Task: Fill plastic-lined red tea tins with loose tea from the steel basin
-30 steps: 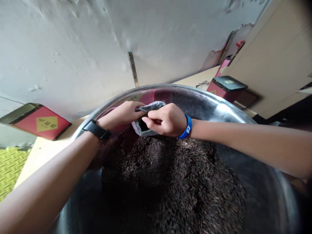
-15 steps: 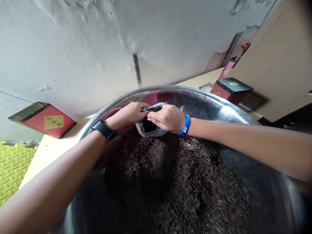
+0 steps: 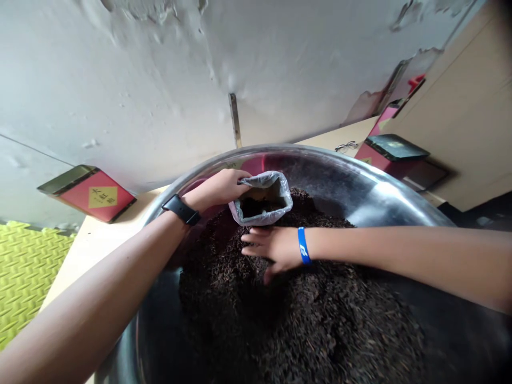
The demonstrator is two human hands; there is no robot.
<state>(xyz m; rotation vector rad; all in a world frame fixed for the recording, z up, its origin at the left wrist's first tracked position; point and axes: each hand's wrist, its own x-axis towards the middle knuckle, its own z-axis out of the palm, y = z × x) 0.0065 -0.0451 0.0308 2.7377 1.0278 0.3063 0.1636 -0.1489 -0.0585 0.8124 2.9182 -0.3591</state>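
My left hand [image 3: 224,186] grips the upper left edge of a plastic-lined tin [image 3: 262,217], whose square mouth faces me. The clear liner is folded over the rim, and some dark leaf lies inside. Just below the tin's mouth, my right hand [image 3: 272,250] hovers over or touches the loose dark tea leaves [image 3: 332,304], fingers spread and holding nothing. Whether its fingertips touch the leaves I cannot tell. The leaves are heaped in a wide metal basin [image 3: 384,181], and the tin sits within its far side.
A red tin with a yellow label [image 3: 100,194] stands left of the basin on a pale table [image 3: 80,256]. Another red tin with a dark lid [image 3: 394,152] is at the right, near eyeglasses [image 3: 346,146]. A peeling wall [image 3: 160,85] rises behind; yellow foam matting [image 3: 32,277] lies at lower left.
My right hand has let go of the liner at the tin's mouth and moved down toward the leaves, fingers opening. The mouth now shows wider; my left hand keeps its hold.
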